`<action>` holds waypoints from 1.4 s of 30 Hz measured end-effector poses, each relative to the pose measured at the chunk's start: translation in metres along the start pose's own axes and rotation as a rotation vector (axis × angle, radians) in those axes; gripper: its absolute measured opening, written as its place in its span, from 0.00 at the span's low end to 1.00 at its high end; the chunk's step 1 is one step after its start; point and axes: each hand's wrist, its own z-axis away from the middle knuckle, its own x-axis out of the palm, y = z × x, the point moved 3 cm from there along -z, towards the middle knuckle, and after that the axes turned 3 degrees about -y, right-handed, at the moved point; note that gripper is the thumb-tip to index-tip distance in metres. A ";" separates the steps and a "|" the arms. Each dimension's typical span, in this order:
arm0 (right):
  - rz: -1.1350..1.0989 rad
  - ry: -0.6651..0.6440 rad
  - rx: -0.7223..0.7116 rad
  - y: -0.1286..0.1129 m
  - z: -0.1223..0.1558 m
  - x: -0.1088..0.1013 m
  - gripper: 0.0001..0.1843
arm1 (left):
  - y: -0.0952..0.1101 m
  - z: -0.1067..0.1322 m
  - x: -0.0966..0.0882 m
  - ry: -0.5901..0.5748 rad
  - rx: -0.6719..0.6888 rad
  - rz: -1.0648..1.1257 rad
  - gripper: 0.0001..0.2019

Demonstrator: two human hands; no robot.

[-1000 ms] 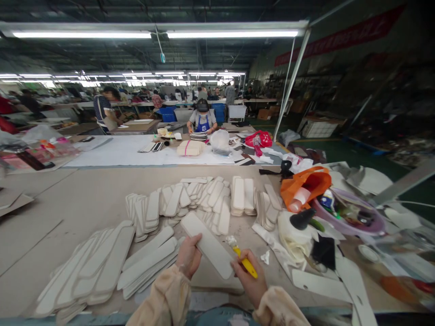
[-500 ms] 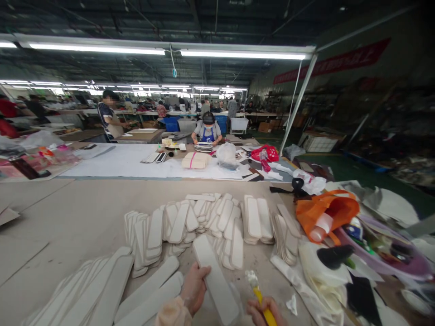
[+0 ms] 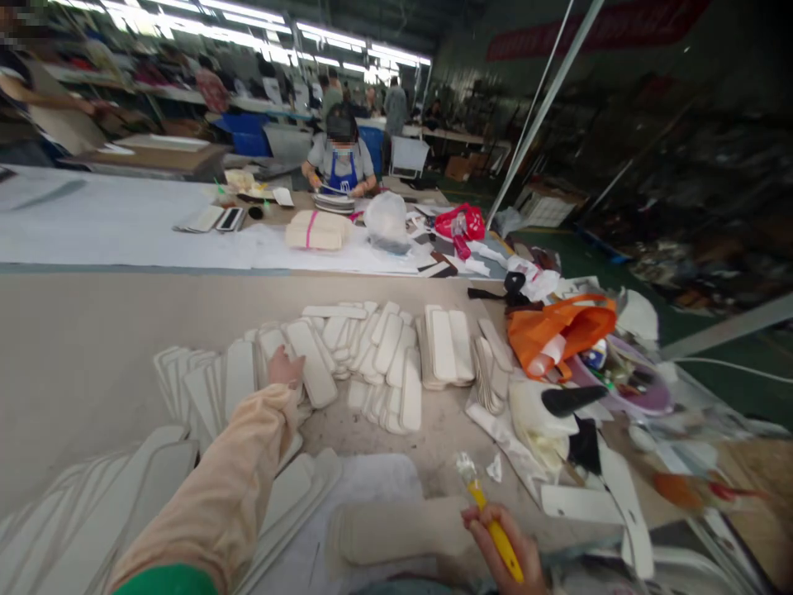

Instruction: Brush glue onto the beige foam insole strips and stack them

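Tabletop (image 3: 92, 322), brown, stretches left along its far edge; tube lights (image 3: 331, 35) glow behind, and green floor (image 3: 557, 241) shows beyond the right edge. Pale strips (image 3: 313, 368) fan across the middle and near-left part. The left hand (image 3: 286, 368) lies over them, pinching or not unclear; the right hand (image 3: 525, 547), by the near edge, curls around a yellow-handled brush (image 3: 501, 541). Orange bag (image 3: 526, 335) and purple basin (image 3: 648, 403) crowd the right edge.
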 end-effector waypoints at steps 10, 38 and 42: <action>0.140 0.007 -0.018 0.010 0.005 -0.013 0.13 | -0.116 0.201 -0.001 -0.699 0.123 -0.392 0.37; 0.231 -0.216 -0.348 0.081 0.009 -0.022 0.04 | -0.204 0.263 -0.041 -0.594 0.330 -0.919 0.43; 0.162 -0.360 -0.371 0.055 0.011 -0.012 0.11 | -0.200 0.260 -0.044 -0.638 0.351 -0.939 0.40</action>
